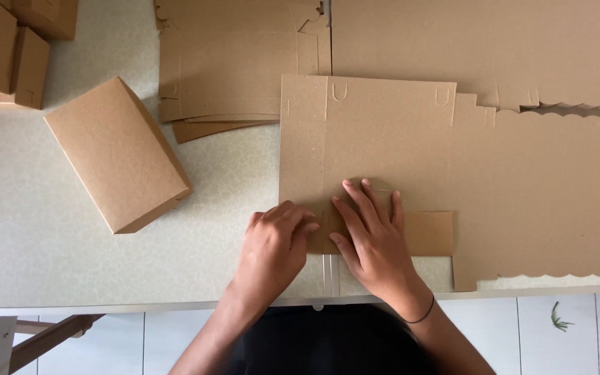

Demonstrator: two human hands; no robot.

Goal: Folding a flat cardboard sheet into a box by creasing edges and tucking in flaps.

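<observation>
Both hands press on a flat cardboard blank that lies on the tabletop. The right hand lies flat with its fingers spread apart, palm down on a folded flap at the blank's near edge. The left hand sits just beside it, its fingers curled together and bent over the flap's left end, touching the cardboard; nothing is gripped by either hand.

The blank stretches away from the fingertips and far out to the right of them, ending in a scalloped edge. Well left of the left hand's fingers a closed box lies tilted. Beyond the fingertips, more flat blanks lie stacked, and further boxes sit at the far left corner.
</observation>
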